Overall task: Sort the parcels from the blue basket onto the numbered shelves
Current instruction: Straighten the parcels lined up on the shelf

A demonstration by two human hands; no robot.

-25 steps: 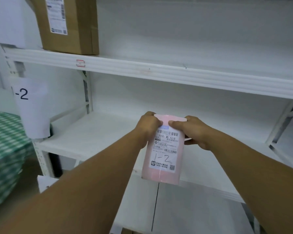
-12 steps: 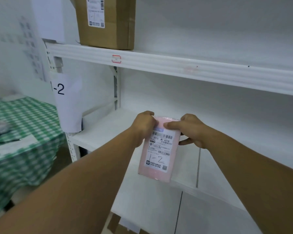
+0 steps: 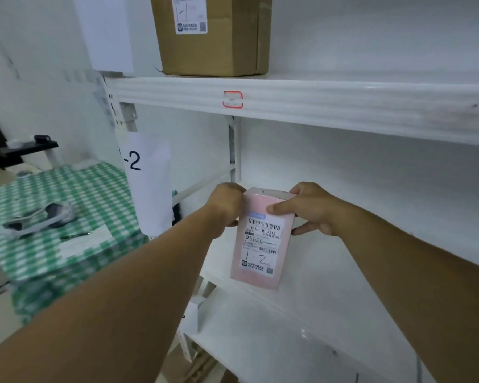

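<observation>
Both left grip [image 3: 227,208] and right grip [image 3: 313,214] clamp the pink parcel [image 3: 260,244] at the middle shelf [image 3: 343,272].

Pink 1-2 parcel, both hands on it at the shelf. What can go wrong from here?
1. Left hand and right hand hold only the top end of the pink parcel; it may slip.
2. Its bottom is near the front lip of the shelf; released here, it might tip off forward.

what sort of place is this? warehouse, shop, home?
Probably a parcel sorting or pickup room: shelving with a paper sign reading "-2", a labelled cardboard box on the upper shelf, and a pink parcel handwritten "1-2" gripped by the left hand and right hand.
</observation>
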